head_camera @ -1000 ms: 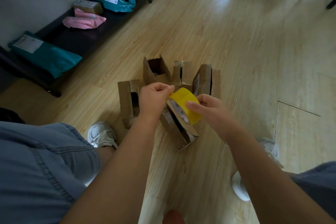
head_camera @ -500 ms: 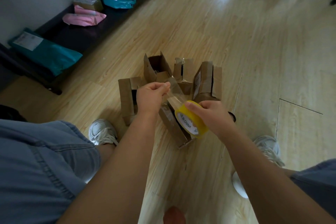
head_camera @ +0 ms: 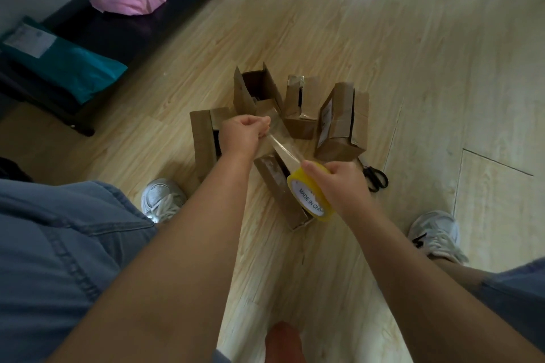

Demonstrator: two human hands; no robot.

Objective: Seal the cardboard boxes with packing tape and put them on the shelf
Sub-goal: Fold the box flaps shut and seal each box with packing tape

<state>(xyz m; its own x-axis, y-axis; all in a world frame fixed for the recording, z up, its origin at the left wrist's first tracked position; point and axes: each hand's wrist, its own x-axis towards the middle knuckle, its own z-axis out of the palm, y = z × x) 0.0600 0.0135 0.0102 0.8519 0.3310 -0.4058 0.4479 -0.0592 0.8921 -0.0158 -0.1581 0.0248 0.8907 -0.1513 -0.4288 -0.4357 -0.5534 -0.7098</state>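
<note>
Now the right hand (head_camera: 345,186) is gripping the yellow tape roll (head_camera: 309,194) while the left hand (head_camera: 244,134) is pinching the clear tape strip (head_camera: 283,147), stretched between them above five open cardboard boxes (head_camera: 342,124) standing on the wood floor (head_camera: 413,53), scissors (head_camera: 374,177) lying just right

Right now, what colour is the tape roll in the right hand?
Yellow, with a white inner label; the tape roll in the right hand shows best in the head view.
</note>
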